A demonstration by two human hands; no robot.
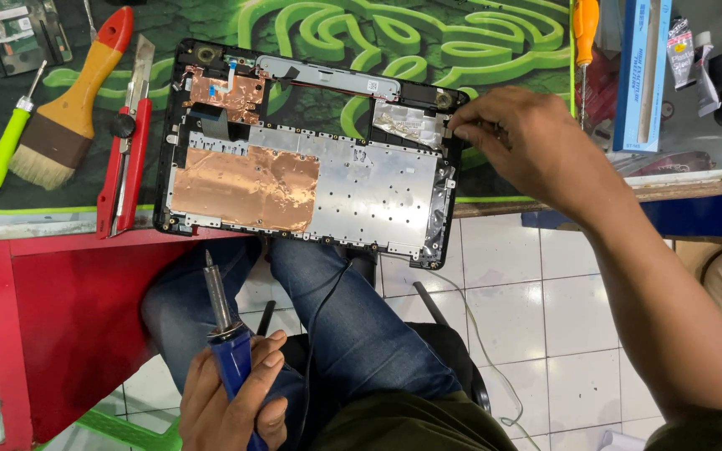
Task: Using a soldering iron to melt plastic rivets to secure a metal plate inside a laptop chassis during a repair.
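An opened black laptop shell (pixel 353 188) lies inside up on a green patterned mat (pixel 428 42), its front edge hanging over the bench. Copper foil (pixel 244 188) covers its left half, and silver sheet metal covers the rest. My right hand (pixel 528 138) reaches in from the right, with its fingertips pinching the shell's far right corner near a hinge. My left hand (pixel 227 405) is low above my lap, closed around the blue handle of a soldering iron (pixel 226 334). The iron's tip points up toward the shell's front edge without touching it.
Left of the shell lie a red utility knife (pixel 127 150), a wooden-handled brush (pixel 73 108) and a green screwdriver (pixel 6 138). An orange screwdriver (pixel 585 25) and a blue box (pixel 641 75) sit at the far right. Below are a red bench panel (pixel 68 309), my jeans and a white tiled floor (pixel 545 317).
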